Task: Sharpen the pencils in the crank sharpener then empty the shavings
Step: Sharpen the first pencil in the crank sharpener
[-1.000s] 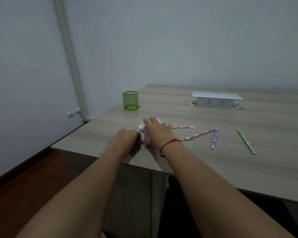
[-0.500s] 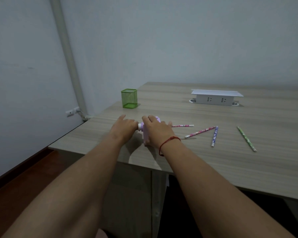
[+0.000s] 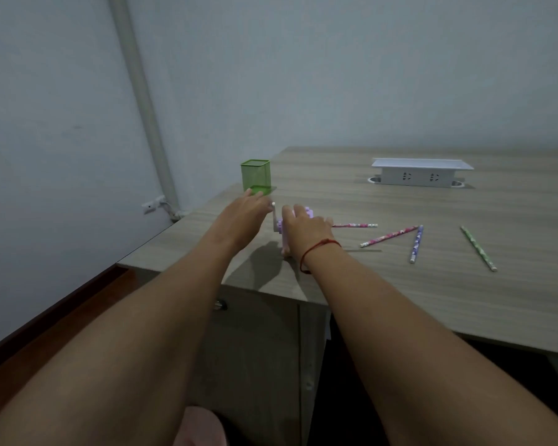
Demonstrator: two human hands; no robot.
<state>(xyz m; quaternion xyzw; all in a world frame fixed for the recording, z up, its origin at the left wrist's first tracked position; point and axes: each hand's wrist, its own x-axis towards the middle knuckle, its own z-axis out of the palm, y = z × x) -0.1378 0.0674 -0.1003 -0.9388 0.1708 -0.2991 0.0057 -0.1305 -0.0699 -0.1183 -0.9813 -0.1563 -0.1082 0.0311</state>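
Observation:
A small purple and pink crank sharpener [image 3: 284,242] stands near the table's front left corner. My right hand [image 3: 306,228] lies over its top and grips the body, hiding most of it. My left hand [image 3: 247,210] is on the sharpener's left and pinches the white-tipped crank handle [image 3: 274,206], which points upward. A pink pencil [image 3: 355,225] sticks out of the sharpener's right side, lying level. Loose on the table to the right are a second pink pencil [image 3: 388,236], a purple pencil [image 3: 416,244] and a green pencil [image 3: 478,248].
A green mesh pencil cup [image 3: 255,177] stands just behind my left hand. A white socket box [image 3: 422,173] sits at the back of the wooden table [image 3: 432,300]. The table's left edge and the wall with a pipe [image 3: 142,101] are close on the left.
My left hand has swung the crank from low beside the sharpener up to the top of its turn. My right hand has stayed on the sharpener. The loose pencils have not moved.

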